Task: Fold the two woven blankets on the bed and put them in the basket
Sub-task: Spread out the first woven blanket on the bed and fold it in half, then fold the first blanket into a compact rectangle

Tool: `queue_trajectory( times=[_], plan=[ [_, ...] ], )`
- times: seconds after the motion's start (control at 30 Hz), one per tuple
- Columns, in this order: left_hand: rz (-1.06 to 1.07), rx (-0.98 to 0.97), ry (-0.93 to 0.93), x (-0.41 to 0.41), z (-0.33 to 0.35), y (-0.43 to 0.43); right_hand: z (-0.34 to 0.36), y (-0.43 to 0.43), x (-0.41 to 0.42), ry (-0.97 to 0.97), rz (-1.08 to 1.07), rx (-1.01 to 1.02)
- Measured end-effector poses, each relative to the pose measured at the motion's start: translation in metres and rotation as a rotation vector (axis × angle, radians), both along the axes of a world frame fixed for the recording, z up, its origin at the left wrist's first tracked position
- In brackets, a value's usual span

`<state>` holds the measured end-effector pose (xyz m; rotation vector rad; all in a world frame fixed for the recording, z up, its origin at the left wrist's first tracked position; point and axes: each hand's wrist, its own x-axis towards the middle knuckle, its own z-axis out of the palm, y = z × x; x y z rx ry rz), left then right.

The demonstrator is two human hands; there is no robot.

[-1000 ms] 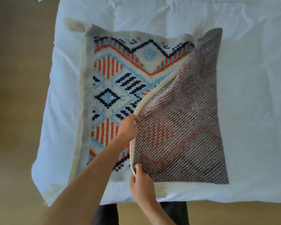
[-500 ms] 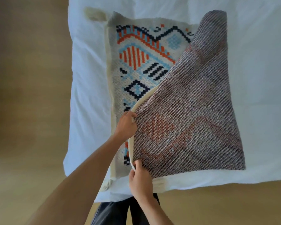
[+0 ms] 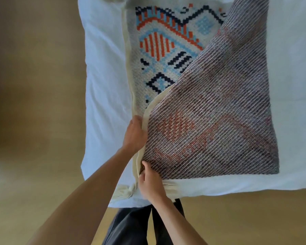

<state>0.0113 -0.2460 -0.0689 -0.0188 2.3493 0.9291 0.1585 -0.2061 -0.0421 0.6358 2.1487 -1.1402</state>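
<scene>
Orange, blue and navy woven blanket (image 3: 219, 112) lay on the white-sheeted bed (image 3: 104, 85), one half turned over, reverse up. Both left hand (image 3: 134, 134) and right hand (image 3: 150, 181) pinched the cream edge, likely to lay it square on the border beneath. No basket in view.

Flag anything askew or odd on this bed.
The folded flap of the woven blanket lies askew: its cream edge runs diagonally across the patterned face, reaching the left border only where the left hand and right hand grip it. Nothing looks torn or spilled.
</scene>
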Motion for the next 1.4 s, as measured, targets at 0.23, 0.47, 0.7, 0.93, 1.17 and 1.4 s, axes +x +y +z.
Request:
queue_trajectory(
  times=[0.23,0.47,0.7,0.93,1.17,1.4],
  plan=[
    [0.003,-0.144,-0.158,0.087,0.001,-0.046,0.006,0.031,0.014,0.064,-0.050,0.028],
    [-0.162,-0.347,-0.300,0.142,0.005,-0.054,0.004,0.053,0.014,0.039,0.114,0.093],
    [-0.290,-0.552,-0.287,0.142,0.027,-0.073,0.020,0.069,0.030,0.005,0.248,0.134],
    [-0.098,-0.476,-0.311,0.153,0.088,-0.100,0.069,0.081,0.041,-0.064,0.318,0.151],
    [0.189,-0.275,-0.358,0.171,0.137,-0.164,0.111,0.062,0.040,-0.104,0.297,0.174],
    [0.257,-0.134,-0.356,0.168,0.143,-0.267,0.134,-0.041,0.024,-0.084,0.209,0.171]
  ],
)
